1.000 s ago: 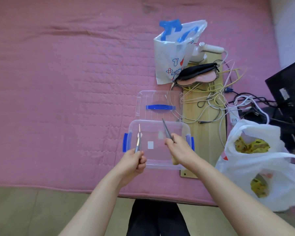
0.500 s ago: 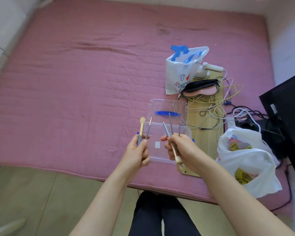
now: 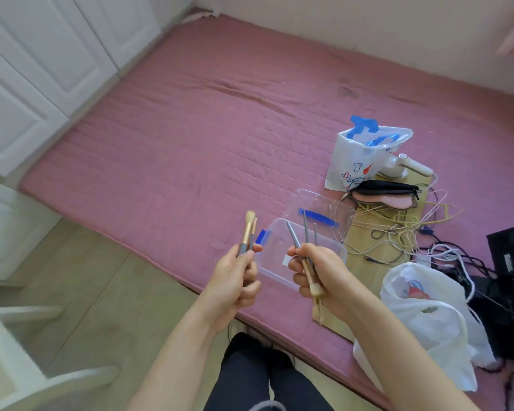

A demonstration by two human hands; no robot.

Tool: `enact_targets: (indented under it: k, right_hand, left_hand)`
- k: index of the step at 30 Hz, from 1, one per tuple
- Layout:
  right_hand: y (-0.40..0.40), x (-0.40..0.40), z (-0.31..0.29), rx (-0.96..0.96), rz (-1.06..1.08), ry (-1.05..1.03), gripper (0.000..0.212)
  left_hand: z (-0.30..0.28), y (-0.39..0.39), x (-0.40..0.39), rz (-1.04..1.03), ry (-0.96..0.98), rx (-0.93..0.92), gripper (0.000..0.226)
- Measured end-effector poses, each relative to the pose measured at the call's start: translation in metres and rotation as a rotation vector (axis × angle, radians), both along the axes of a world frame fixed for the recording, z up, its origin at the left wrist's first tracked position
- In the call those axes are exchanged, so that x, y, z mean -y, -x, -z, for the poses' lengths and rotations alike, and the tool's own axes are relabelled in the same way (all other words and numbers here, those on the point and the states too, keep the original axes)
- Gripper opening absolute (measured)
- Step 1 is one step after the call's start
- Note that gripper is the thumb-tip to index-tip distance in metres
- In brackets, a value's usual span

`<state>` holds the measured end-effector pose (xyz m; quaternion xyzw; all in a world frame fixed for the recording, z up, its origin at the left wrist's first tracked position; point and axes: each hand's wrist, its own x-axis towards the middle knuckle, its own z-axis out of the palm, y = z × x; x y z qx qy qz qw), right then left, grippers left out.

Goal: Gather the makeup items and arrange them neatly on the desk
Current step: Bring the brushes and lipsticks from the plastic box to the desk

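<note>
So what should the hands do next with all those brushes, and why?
Probably carry them toward the desk. The left hand grips brushes with bristles up, the right hand grips more brushes with bristles down, and the clear box on the pink mattress looks emptied. No desk is plainly in view.

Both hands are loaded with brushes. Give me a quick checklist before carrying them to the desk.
1. Left hand grips its two brushes, bristles up: ok.
2. Right hand grips its brush bundle, bristles down: ok.
3. Right-hand brushes aligned: not ok, handles fan apart.
4. Clear box emptied of brushes: ok, as far as it shows.
5. Desk in view: not ok, only the pink mat and floor show.
6. Cables clear of the hands: ok.
</note>
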<state>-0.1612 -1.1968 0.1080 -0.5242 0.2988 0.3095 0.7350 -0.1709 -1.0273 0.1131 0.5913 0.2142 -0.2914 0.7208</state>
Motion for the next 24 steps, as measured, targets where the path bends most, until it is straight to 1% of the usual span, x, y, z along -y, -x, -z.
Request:
enact_targets:
  k: [2,4,7,9,12,15,16,18,20,24]
  right_hand:
    - [0.000,-0.010,-0.010,0.023,-0.059,0.002,0.007]
    - [0.000,-0.025,-0.019,0.058,-0.133,0.012,0.008]
    - [0.000,-0.054,-0.026,0.104,-0.232,0.036,0.013]
    - [0.000,-0.076,-0.029,0.130,-0.296,0.043,0.015]
    - [0.002,-0.113,-0.033,0.164,-0.414,0.042,0.017]
    - [0.006,-0.156,-0.035,0.218,-0.536,0.102,0.019]
    - [0.009,-0.172,-0.037,0.247,-0.585,0.144,0.020]
    - [0.015,-0.210,-0.041,0.307,-0.676,0.213,0.020]
    - [0.023,-0.251,-0.046,0.370,-0.747,0.247,0.018]
    - [0.039,-0.334,-0.052,0.494,-0.872,0.286,0.015]
  left_hand:
    - [-0.007,0.015,-0.007,-0.077,0.027,0.027,0.030]
    - [-0.010,0.026,-0.018,-0.162,0.037,0.043,0.032]
    - [-0.012,0.042,-0.040,-0.261,-0.004,0.031,0.024]
    - [-0.014,0.051,-0.059,-0.345,-0.012,0.025,0.023]
    - [-0.021,0.065,-0.093,-0.475,0.020,0.029,0.022]
    - [-0.027,0.081,-0.130,-0.595,0.057,0.061,0.018]
    - [-0.028,0.087,-0.144,-0.626,0.042,0.072,0.018]
    - [-0.028,0.098,-0.173,-0.650,-0.059,0.086,0.018]
    - [-0.028,0.111,-0.206,-0.649,-0.162,0.088,0.020]
    - [-0.034,0.138,-0.279,-0.695,-0.260,0.093,0.019]
